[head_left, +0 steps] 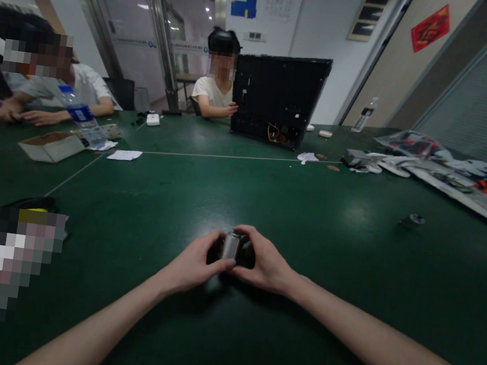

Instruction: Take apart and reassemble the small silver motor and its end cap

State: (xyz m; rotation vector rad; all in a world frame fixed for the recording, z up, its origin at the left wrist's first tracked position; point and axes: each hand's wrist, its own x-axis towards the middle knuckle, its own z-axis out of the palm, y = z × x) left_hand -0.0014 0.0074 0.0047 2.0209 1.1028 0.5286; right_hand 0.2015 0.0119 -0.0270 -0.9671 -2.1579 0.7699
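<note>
A small silver metal cylinder [230, 246], perhaps a motor, stands nearly upright between my hands over the green table [206, 195]. My left hand [197, 260] is closed on it from the left, its thumb across the lower front and its fingers mostly hidden behind. From the other side my right hand [267, 260] curls round it, the index finger near its top and the thumb near its base. Further off to the right lies another small metal cylinder [412, 221] on its side.
Across the table a person [213, 92] holds up a large black panel [279, 100] with loose wires. At left are an open box [53, 146], a water bottle [82, 116] and another person [86, 84]. Parts and plastic bags [414, 145] lie back right; another bottle [364, 116] stands behind.
</note>
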